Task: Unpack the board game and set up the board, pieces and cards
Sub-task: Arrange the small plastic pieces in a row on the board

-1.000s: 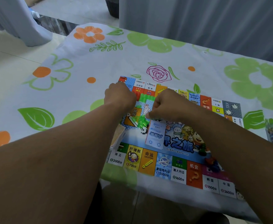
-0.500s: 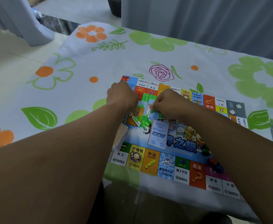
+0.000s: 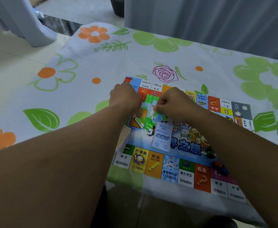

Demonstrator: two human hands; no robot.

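Head view: the game board [image 3: 186,163] lies flat on the table [image 3: 85,71], which is covered with a flowered cloth, close to the near edge. Both hands sit over the board's far left part. The left hand [image 3: 125,99] is knuckles-up with its fingers curled under and hidden, so I cannot tell whether it holds anything. The right hand [image 3: 172,102] is clenched, thumb and forefinger pinching at the cluster of green pieces [image 3: 149,122] scattered between the 2 hands. Just nearer, a blue card stack [image 3: 162,137] rests on the board's centre art, and a yellow card stack [image 3: 124,139] lies at the left edge. Some dark pieces [image 3: 220,167] sit near the right forearm.
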